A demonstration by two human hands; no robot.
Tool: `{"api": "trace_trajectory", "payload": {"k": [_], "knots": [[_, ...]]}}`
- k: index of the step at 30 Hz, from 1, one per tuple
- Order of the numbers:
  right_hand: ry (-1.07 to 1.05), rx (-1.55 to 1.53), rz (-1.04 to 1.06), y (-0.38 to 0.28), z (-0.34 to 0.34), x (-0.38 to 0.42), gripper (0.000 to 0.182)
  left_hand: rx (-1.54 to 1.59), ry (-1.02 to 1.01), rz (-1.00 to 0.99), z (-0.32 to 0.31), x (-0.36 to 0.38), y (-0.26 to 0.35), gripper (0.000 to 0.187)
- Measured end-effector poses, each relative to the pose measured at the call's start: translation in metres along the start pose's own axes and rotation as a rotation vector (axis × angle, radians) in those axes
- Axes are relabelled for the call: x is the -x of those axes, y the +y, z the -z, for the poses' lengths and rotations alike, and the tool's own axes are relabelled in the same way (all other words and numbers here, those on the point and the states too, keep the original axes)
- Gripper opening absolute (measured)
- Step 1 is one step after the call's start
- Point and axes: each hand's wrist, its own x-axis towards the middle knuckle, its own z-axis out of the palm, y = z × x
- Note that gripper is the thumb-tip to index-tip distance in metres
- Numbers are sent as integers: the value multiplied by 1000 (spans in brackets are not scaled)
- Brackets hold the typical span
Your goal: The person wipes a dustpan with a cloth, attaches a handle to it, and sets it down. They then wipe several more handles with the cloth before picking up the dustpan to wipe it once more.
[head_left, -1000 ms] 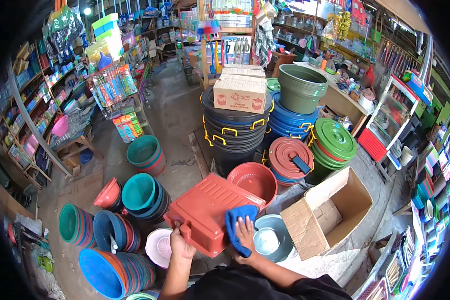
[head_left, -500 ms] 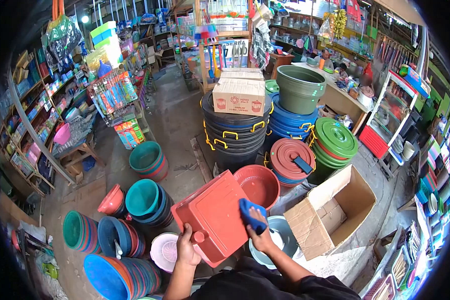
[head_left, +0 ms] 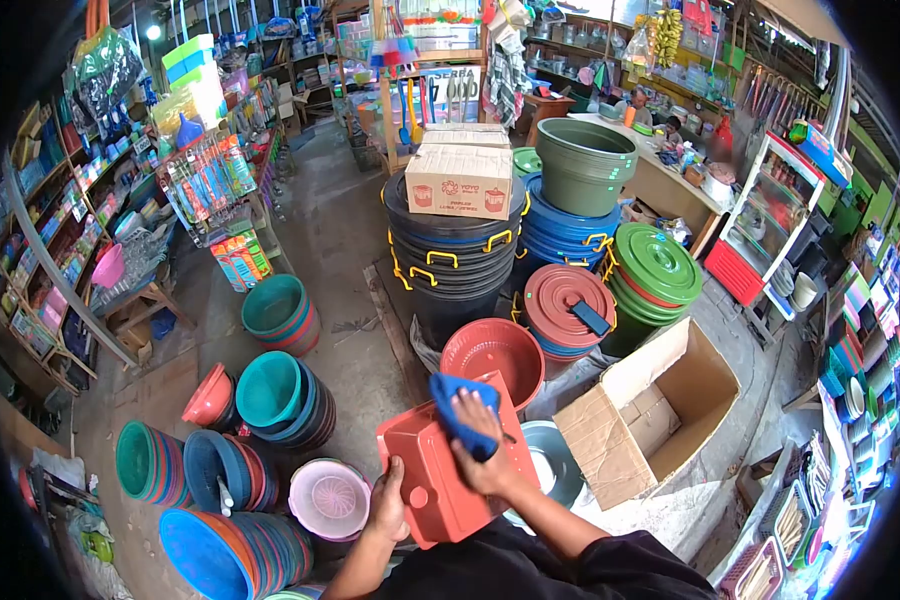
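A red rectangular plastic container [head_left: 425,450] is held tilted in front of my body. My left hand [head_left: 390,508] grips its lower left edge, thumb on the near face beside a small round knob. Against the upper right of the container, my right hand [head_left: 482,440] presses a blue cloth [head_left: 450,400], its fingers lying over the cloth. Just beyond is a round red basin [head_left: 492,350]. A grey-blue basin [head_left: 555,455] sits partly hidden behind my right forearm.
An open cardboard box [head_left: 590,450] stands at the right. Stacked buckets [head_left: 205,550] and a pink basket [head_left: 330,500] are at the left. Lidded tubs, one with a phone [head_left: 590,318] on top, stand ahead. People [head_left: 638,105] are at the far counter.
The red container has turned more upright and come lower. My right hand and the cloth have moved left and up across it. The view has shifted slightly.
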Motion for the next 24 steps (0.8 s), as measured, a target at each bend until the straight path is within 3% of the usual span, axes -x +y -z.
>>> {"api": "trace_trajectory", "payload": {"k": [4, 5, 7, 8, 9, 11, 13, 15, 16, 17, 19, 21, 24], "knots": [[71, 40, -213, 67, 2, 9, 59, 13, 5, 2, 21, 5, 6, 54], [101, -1, -160, 98, -5, 14, 52, 35, 1, -1, 29, 5, 6, 54], [173, -292, -351, 94, 0, 23, 46, 13, 38, -34, 45, 9, 8, 50], [231, -271, -402, 104, -8, 32, 42, -18, 41, -48, 55, 9, 9, 48], [216, -275, -402, 104, -9, 35, 42, -46, 52, -65, 61, 12, 10, 47], [266, -204, -211, 82, -8, 37, 42, -198, 141, -77, 68, 18, 8, 40], [109, -172, -2, 43, -2, 25, 43, -459, 123, -32, 80, 18, 3, 41], [-230, -26, 89, 18, -2, 22, 46, -526, 165, -15, 73, 22, 7, 39], [-388, -103, 63, 12, -9, 17, 49, -625, 65, -1, 71, 23, 10, 39], [-356, -127, 66, 3, -13, 13, 45, -727, -34, 19, 72, 28, 13, 40], [-559, -208, -79, 12, -16, 1, 40, -728, -19, -34, 80, 36, 14, 41], [-674, -398, -64, 26, -29, -3, 33, -742, -20, -83, 96, 40, 7, 42], [-888, -382, -295, 19, -33, -5, 26, -898, -43, -76, 114, 50, -8, 40]]}}
